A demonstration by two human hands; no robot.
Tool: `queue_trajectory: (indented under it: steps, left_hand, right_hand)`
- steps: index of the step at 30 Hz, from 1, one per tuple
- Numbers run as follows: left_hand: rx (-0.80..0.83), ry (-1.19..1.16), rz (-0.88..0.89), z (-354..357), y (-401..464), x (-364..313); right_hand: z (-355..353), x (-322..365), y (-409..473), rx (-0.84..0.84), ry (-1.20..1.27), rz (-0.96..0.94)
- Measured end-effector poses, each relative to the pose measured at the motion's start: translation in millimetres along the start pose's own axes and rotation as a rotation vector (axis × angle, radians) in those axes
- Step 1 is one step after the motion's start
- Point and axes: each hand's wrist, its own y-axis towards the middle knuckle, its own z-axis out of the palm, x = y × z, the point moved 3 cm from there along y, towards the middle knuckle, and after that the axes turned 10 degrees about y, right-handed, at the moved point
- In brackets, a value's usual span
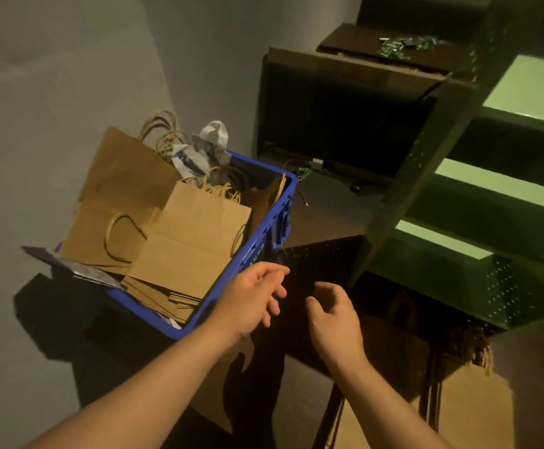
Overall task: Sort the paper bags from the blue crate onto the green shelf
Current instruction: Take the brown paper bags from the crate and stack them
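My left hand (257,296) and right hand (335,315) loose, holding nothing. Paper bags (193,234) lean messy in blue crate (283,222). Grab one, handles may snag, others tumble out.

The scene is dim and warm-toned, with the brightest patches on the boards of the green shelf (523,89), lit from above right. Left of and below that shelf, deep shadow swallows the dark cabinet (345,115) and floor. Straight lines bow toward the edges, and detail is soft and slightly smeared throughout.
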Motion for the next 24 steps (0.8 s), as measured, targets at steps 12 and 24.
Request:
queue_trajectory:
  steps: [12, 24]
  left_hand:
    - [-0.588, 0.559, -0.311, -182, 60, -13]
    - [-0.421, 0.836, -0.486, -195, 85, 17]
  right_hand:
    - [43, 51, 7, 0.198, 0.197, 0.052]
    - [52, 53, 19, 0.177, 0.220, 0.149]
